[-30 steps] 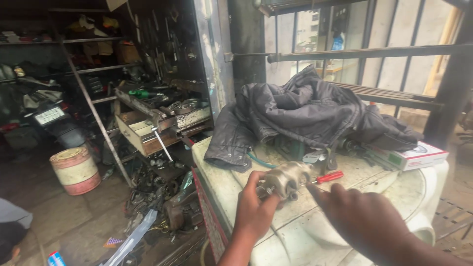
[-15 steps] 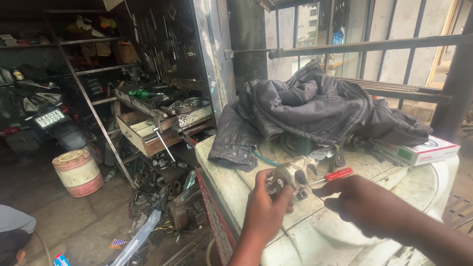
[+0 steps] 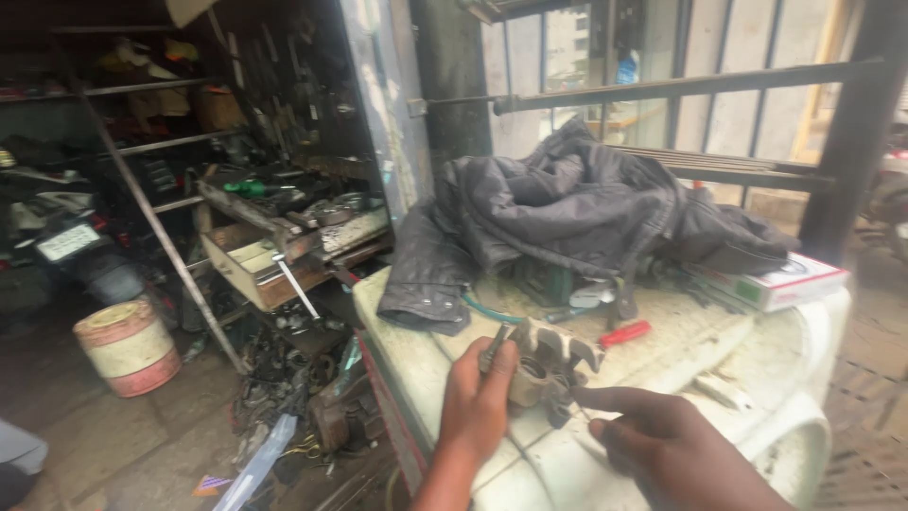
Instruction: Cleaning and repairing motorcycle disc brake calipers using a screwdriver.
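Two hands work over one landmark, the pale worn bench top (image 3: 662, 350), and everything here is placed relative to it. Far left of the bench, down on the floor, stands a red-banded drum (image 3: 126, 347); a slanted metal rack (image 3: 161, 237) rises behind it, probably leaning there to keep the floor passage open. Nearer the bench's left edge an open wooden drawer (image 3: 251, 265) juts out with tools on it, and loose scrap crowds the floor below, so room for moving on that side looks narrow. At the bench's near-left corner the left hand (image 3: 478, 407) is closed around a metal caliper-like part (image 3: 544, 364), fingers wrapped and thumb on top, holding it just above the surface; a grip like that would steady the part for the other hand. A thin dark rod pokes up beside the left fingers; whether it is pinched I cannot tell. The right hand (image 3: 672, 445) sits right of the part, forefinger stretched toward it and the rest loosely curled, holding nothing that I can see. Behind the part on the bench a red-handled tool (image 3: 626, 333) lies within reach. A dark jacket (image 3: 567, 218) is heaped along the bench's back edge and droops over its left end. At the right end a flat white box (image 3: 776, 282) lies near the rim.
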